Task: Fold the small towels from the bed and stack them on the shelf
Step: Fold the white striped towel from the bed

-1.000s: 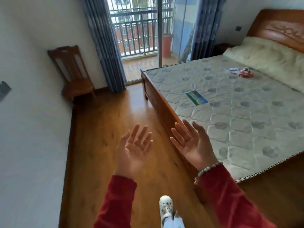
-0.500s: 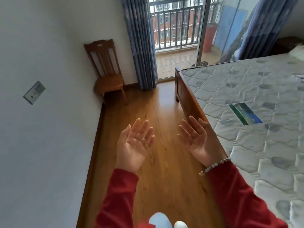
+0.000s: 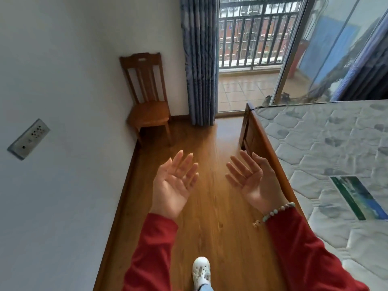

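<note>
I judge nothing folded yet: my left hand (image 3: 173,186) and right hand (image 3: 251,181) are spread, palms up, holding nothing, mid-frame over glossy wooden floor (image 3: 210,227). At right, the quilted mattress of the bed (image 3: 327,148) shows no towels; no shelf is visible either.

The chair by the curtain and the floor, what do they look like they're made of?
Chair: looks like solid wood with a glossy orange-brown varnish; the seat reflects light. Floor: wood-look planks with visible grain and sheen, either laminate or real wood.
</note>
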A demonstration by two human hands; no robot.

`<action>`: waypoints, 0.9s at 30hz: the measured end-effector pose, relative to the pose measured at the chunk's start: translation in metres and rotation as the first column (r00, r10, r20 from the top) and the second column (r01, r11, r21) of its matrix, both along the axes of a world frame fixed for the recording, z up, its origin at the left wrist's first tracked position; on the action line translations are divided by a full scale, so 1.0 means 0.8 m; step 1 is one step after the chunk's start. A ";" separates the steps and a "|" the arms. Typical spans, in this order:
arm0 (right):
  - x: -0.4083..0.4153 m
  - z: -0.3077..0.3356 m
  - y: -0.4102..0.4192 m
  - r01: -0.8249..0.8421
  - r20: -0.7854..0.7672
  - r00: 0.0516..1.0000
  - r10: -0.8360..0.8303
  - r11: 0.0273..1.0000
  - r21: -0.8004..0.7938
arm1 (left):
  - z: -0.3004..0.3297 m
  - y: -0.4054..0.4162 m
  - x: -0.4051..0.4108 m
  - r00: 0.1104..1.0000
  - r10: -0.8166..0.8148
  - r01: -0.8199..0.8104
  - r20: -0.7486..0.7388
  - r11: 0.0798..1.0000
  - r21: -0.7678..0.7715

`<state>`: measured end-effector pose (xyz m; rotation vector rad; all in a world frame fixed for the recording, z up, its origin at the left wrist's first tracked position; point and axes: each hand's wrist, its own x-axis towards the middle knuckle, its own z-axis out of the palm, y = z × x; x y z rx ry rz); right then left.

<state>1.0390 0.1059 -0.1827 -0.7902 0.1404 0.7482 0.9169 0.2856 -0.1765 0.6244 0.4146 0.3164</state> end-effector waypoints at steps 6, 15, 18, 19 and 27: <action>0.127 0.012 0.104 0.024 0.032 0.999 -0.026 0.999 0.047 | 0.009 0.113 0.118 1.000 -0.002 0.002 0.010 1.000 -0.002; 0.308 -0.014 0.188 0.083 0.013 0.996 -0.083 0.996 0.016 | -0.007 0.219 0.316 0.999 -0.044 0.043 -0.011 0.996 -0.080; 0.384 -0.022 0.214 0.100 -0.014 0.995 -0.099 0.994 0.033 | -0.012 0.248 0.402 0.998 -0.063 0.061 -0.019 0.996 -0.072; 0.409 -0.025 0.222 0.107 -0.022 0.994 -0.106 0.993 0.039 | -0.013 0.257 0.431 0.998 -0.067 0.066 -0.018 0.995 -0.074; 0.615 -0.019 0.275 0.153 -0.046 0.988 -0.151 0.987 0.045 | -0.002 0.320 0.650 0.994 -0.101 0.097 -0.038 0.992 -0.084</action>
